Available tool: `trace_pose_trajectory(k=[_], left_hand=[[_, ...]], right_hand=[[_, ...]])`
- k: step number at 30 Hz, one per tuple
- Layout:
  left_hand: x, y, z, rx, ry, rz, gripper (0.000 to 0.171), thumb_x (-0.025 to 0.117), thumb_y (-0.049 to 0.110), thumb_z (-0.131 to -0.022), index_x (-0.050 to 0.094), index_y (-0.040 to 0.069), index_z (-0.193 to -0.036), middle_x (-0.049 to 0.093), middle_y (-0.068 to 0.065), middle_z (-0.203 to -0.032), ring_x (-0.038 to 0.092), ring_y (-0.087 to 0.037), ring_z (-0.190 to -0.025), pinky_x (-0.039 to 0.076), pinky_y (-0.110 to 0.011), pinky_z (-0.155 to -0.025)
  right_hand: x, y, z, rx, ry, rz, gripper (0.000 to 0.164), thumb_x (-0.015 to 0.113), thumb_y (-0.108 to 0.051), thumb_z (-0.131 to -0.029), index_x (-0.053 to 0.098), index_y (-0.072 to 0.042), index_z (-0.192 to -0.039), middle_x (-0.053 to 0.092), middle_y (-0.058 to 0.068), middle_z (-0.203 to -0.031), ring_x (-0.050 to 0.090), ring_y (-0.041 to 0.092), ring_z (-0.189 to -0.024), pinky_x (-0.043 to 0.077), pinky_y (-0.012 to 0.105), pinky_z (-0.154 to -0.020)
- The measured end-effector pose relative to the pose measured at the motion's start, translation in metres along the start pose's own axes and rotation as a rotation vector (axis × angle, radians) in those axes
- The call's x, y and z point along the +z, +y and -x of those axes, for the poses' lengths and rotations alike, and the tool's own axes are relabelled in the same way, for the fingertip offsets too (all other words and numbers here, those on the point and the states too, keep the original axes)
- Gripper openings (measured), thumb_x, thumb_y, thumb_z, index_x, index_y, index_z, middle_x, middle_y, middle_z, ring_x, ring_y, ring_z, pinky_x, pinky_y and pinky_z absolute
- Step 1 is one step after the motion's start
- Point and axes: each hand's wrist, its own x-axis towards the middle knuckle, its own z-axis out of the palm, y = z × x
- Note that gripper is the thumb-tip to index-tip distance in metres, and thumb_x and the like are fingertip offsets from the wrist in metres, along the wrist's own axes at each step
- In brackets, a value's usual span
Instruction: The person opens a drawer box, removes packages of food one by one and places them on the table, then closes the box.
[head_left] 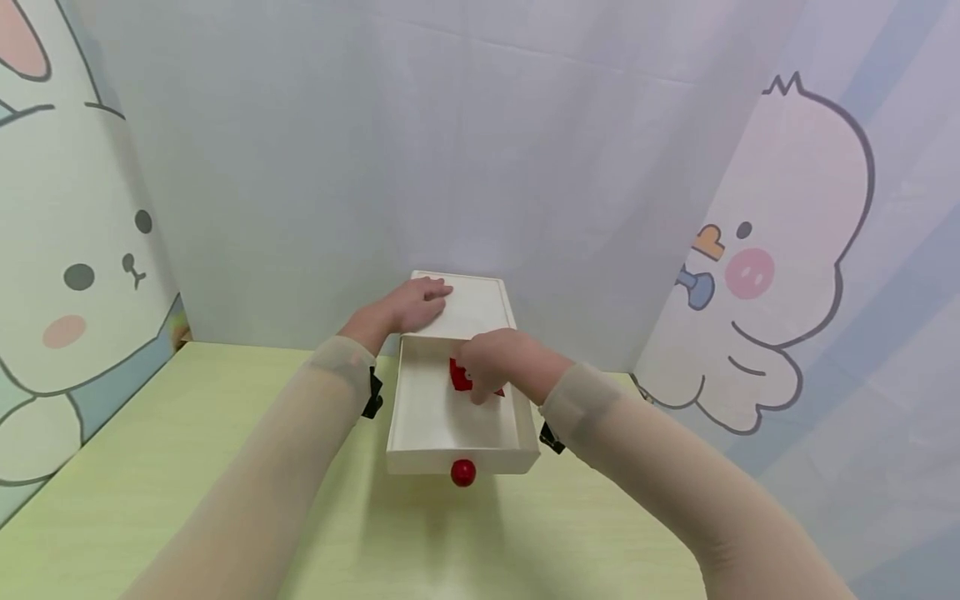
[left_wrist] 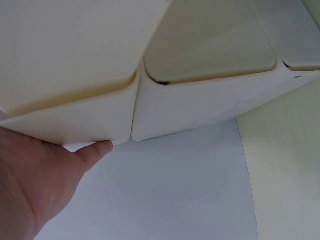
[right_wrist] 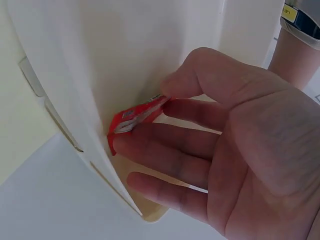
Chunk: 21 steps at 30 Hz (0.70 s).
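Observation:
A small white drawer cabinet stands on the table, its top drawer pulled out toward me, with a round red knob on the front. My left hand rests on the cabinet's top with fairly straight fingers; its thumb lies along the edge in the left wrist view. Inside the drawer, toward the back, my right hand pinches a small red packet between thumb and fingers. In the head view the hand covers part of that packet. Print on it is too small to read.
The light yellow-green table spreads around the cabinet. Close behind it hangs a pale grey curtain, with a cartoon rabbit at left and a cartoon chick at right. Lower compartments show in the left wrist view.

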Motion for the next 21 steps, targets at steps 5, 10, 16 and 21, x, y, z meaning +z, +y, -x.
trace_pose_trajectory(k=[5,10,16,21], left_hand=[[0.0,0.0,0.0,0.014,0.002,0.003,0.06,0.032,0.035,-0.115,0.042,0.015,-0.17,0.026,-0.011,-0.183,0.014,-0.034,-0.173,0.013,-0.054,-0.141],[0.0,0.0,0.001,0.019,0.002,0.004,0.06,0.032,0.035,-0.115,0.042,0.015,-0.17,0.026,-0.011,-0.183,0.014,-0.034,-0.173,0.013,-0.054,-0.141],[0.001,0.001,-0.001,0.03,0.003,-0.005,0.06,0.031,0.035,-0.115,0.042,0.014,-0.17,0.026,-0.012,-0.183,0.014,-0.034,-0.173,0.012,-0.054,-0.141],[0.001,0.0,-0.001,0.024,0.005,-0.009,0.06,0.031,0.035,-0.115,0.042,0.014,-0.17,0.025,-0.012,-0.183,0.014,-0.034,-0.173,0.012,-0.054,-0.141]], right_hand=[[0.001,0.004,0.003,-0.003,0.001,-0.023,0.019,0.078,-0.027,-0.099,0.069,-0.019,-0.114,0.062,-0.002,-0.087,0.061,0.014,-0.082,0.053,0.027,-0.074],[0.004,0.005,0.009,-0.006,0.048,-0.046,0.011,0.07,-0.023,-0.103,0.068,-0.02,-0.112,0.054,0.0,-0.084,0.058,0.016,-0.084,0.047,0.032,-0.077],[0.013,0.011,0.019,-0.052,0.134,-0.086,0.024,0.067,-0.017,-0.103,0.078,-0.023,-0.124,0.071,-0.002,-0.098,0.062,0.019,-0.089,0.053,0.036,-0.081],[0.019,0.014,0.03,-0.106,0.206,-0.1,0.035,0.066,-0.01,-0.101,0.079,-0.026,-0.129,0.079,-0.002,-0.112,0.066,0.02,-0.088,0.059,0.041,-0.079]])
